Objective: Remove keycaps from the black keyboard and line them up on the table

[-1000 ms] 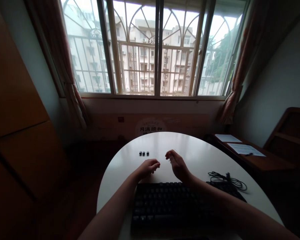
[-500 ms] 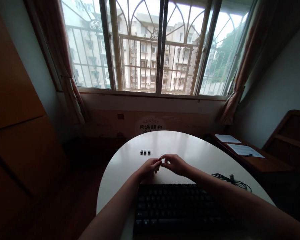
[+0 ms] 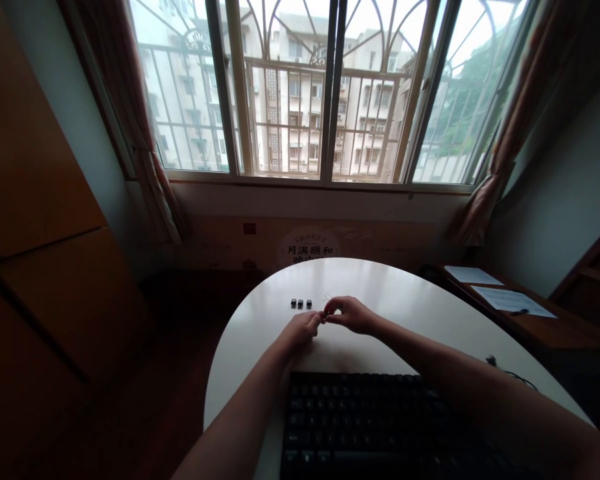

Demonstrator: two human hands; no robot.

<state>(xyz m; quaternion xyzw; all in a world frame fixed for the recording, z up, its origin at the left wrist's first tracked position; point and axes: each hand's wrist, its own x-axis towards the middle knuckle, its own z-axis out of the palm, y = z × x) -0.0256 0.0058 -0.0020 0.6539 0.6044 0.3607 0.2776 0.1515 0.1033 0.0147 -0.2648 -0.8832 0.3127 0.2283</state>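
Over the white table, my left hand (image 3: 304,328) and my right hand (image 3: 351,315) meet fingertip to fingertip. Both are closed in a pinch around a small dark piece (image 3: 325,315), which looks like a keycap and is mostly hidden by the fingers. A thin wire tool (image 3: 329,297), like a wire keycap puller, shows just beyond the right fingertips; I cannot tell whether it lies on the table or is held. To the left, several black keycaps (image 3: 301,303) stand in a short row. Below my hands lies a black keyboard (image 3: 360,420), partly covered by my right forearm.
The round white table (image 3: 250,347) has its curved edge on the left and far side. A black cable (image 3: 510,372) lies at the right behind my forearm. Beyond stands a brown side table (image 3: 565,330) with paper sheets (image 3: 513,300). A barred window fills the background.
My fingertips have shifted against each other, and the right hand is bent more over the small piece. The wire shows further out beyond the fingers. The whole view has turned slightly left.
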